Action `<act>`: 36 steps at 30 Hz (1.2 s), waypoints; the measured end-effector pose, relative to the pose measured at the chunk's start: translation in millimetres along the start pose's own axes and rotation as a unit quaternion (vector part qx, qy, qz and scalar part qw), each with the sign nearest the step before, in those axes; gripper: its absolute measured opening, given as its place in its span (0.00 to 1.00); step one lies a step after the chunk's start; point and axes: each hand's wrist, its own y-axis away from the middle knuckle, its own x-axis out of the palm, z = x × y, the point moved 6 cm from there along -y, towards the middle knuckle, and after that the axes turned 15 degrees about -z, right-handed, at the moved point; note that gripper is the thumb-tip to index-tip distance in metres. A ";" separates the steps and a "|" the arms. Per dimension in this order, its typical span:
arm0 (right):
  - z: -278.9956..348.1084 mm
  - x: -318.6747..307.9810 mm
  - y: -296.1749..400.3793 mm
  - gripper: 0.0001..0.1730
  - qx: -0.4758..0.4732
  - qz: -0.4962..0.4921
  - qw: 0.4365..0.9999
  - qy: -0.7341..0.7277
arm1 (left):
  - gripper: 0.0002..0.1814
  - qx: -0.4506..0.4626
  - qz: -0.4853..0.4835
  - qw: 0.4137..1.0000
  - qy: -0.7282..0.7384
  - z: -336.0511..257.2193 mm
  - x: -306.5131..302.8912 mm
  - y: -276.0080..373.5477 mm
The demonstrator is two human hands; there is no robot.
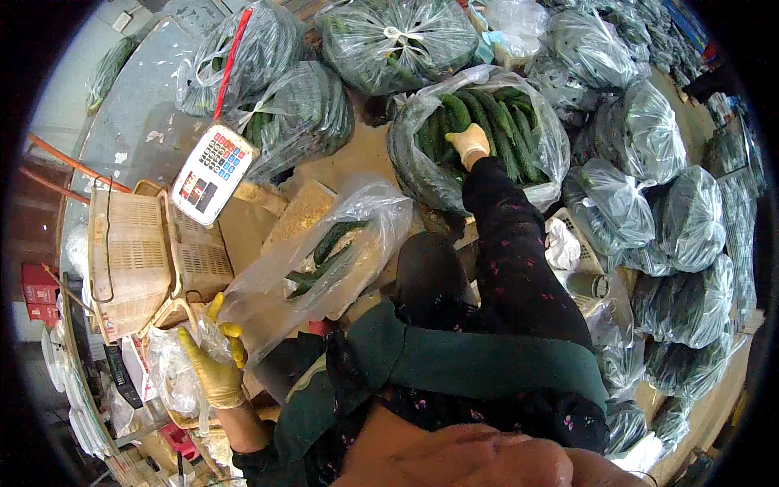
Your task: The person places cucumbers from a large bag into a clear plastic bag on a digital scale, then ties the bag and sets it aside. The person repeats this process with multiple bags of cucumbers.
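Note:
My right hand (470, 145), in a pale glove with yellowish fingertips, is on a cucumber (455, 111) in a large open plastic bag (420, 176) full of cucumbers. My left hand (219, 359), in a yellow-stained glove, has its fingers apart by crumpled clear plastic; whether it grips the film, I cannot tell. Between the hands, a clear plastic bag (261, 304) with a few cucumbers (331, 243) lies on a scale's platform (304, 210). The scale's keypad and display panel (213, 173) stands beyond it, to the left.
Tied bags of cucumbers (398, 42) stand along the far side, and more bags (654, 134) are stacked at the right. Plastic baskets (128, 262) stand at the left. A white crate (581, 243) holding a lidded container (587, 285) is right of my right arm.

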 end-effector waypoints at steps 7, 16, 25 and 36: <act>19.4 -60.6 -69.5 0.32 -0.196 -0.085 0.972 0.103 | 0.45 -0.011 -0.032 0.999 0.017 -2.9 0.6 0.3; -25.6 -35.8 -91.5 0.43 -0.101 -0.028 0.964 0.244 | 0.46 -0.013 -0.071 0.996 0.056 3.9 -17.4 -7.2; -126.2 -114.7 -147.6 0.22 0.028 0.017 0.982 -0.185 | 0.47 -0.063 -0.075 0.989 0.114 16.5 -27.9 -11.5; -73.1 -184.5 76.5 0.30 0.056 0.250 0.844 -0.471 | 0.47 0.012 0.021 0.997 0.070 3.6 -20.5 5.7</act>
